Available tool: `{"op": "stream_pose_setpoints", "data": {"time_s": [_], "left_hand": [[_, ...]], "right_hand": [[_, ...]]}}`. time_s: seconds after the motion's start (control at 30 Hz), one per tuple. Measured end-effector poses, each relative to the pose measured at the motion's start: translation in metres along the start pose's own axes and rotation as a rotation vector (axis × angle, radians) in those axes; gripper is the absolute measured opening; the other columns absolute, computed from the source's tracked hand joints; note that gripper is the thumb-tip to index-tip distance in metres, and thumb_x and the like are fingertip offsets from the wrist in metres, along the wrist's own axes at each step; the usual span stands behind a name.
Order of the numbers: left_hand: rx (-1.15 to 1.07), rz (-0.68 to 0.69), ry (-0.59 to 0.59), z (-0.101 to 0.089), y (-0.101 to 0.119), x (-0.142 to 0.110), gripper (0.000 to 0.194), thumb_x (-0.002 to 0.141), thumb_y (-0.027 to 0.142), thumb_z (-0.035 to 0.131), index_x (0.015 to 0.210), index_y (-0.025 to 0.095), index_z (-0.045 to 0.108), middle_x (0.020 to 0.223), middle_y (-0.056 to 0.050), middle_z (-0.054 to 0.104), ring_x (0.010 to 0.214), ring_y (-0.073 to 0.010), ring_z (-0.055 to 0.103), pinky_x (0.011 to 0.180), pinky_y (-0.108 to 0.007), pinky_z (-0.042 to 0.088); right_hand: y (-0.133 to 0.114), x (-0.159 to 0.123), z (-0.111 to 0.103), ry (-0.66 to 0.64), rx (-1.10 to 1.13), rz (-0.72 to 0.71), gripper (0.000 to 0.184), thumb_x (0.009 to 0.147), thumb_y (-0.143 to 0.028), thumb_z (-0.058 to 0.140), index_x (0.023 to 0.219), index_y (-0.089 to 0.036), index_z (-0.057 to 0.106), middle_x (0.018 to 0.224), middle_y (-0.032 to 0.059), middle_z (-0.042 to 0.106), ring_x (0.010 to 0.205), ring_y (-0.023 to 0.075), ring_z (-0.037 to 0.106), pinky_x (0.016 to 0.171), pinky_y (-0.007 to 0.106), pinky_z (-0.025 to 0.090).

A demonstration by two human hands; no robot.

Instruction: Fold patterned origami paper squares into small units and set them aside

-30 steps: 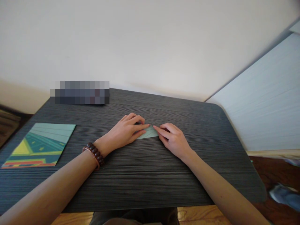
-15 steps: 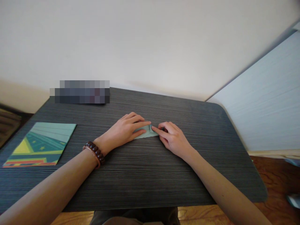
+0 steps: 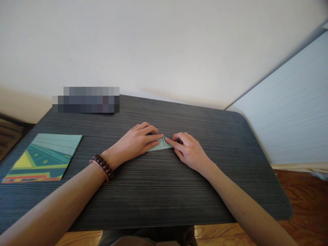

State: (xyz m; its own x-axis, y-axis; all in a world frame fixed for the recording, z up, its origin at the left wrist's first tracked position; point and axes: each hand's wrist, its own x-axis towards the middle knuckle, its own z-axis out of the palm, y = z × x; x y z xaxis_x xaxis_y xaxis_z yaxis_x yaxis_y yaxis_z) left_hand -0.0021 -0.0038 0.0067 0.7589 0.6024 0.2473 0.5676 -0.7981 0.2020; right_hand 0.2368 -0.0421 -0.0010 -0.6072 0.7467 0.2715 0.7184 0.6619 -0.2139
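A small folded piece of pale green paper (image 3: 159,146) lies flat near the middle of the dark striped table (image 3: 153,191). My left hand (image 3: 137,140) rests over its left part, fingers stretched flat and pressing it down. My right hand (image 3: 188,150) meets it from the right, its index fingertip pressing the paper's right tip while the other fingers curl in. Most of the paper is hidden under both hands. A dark bead bracelet (image 3: 102,167) sits on my left wrist.
A colourful pack of square paper (image 3: 43,157) lies at the table's left edge. A blurred-out dark object (image 3: 85,99) sits at the back left by the wall. A pale panel (image 3: 289,112) stands to the right; wooden floor shows beyond the table's right edge.
My right index finger has slid left along the paper's right tip towards my left fingertips. The visible part of the paper has grown shorter. My left hand has stayed in place.
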Motion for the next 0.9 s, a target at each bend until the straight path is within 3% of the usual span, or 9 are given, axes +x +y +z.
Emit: {"op": "stream_pose_setpoints", "data": {"time_s": [0.33,0.57,0.9], "left_hand": [[0.042,-0.001,-0.018,-0.002,0.003,0.001,0.036,0.093,0.033,0.041,0.126,0.026,0.052,0.111,-0.006,0.057,0.099,-0.0217,0.048,0.088,-0.040,0.044],[0.092,-0.050,0.002,-0.003,0.009,0.001,0.034,0.092,0.034,0.041,0.121,0.029,0.057,0.108,-0.006,0.056,0.099,-0.0226,0.048,0.085,-0.040,0.044],[0.033,-0.155,0.061,0.000,0.012,0.003,0.031,0.090,0.038,0.045,0.113,0.029,0.063,0.103,-0.005,0.056,0.095,-0.0216,0.047,0.083,-0.038,0.043]], "right_hand": [[0.000,0.002,0.001,-0.028,-0.027,-0.002,0.035,0.091,-0.019,0.041,0.123,-0.023,0.056,0.103,0.0081,0.057,0.090,0.0192,0.049,0.077,0.036,0.046],[-0.002,-0.002,-0.003,-0.022,0.001,0.004,0.037,0.089,-0.017,0.043,0.123,-0.021,0.056,0.104,0.0091,0.056,0.092,0.0201,0.050,0.079,0.038,0.047],[-0.002,-0.008,-0.006,0.023,0.104,0.066,0.031,0.086,-0.015,0.044,0.108,-0.019,0.064,0.099,0.0081,0.058,0.088,0.0186,0.053,0.075,0.034,0.049]]}}
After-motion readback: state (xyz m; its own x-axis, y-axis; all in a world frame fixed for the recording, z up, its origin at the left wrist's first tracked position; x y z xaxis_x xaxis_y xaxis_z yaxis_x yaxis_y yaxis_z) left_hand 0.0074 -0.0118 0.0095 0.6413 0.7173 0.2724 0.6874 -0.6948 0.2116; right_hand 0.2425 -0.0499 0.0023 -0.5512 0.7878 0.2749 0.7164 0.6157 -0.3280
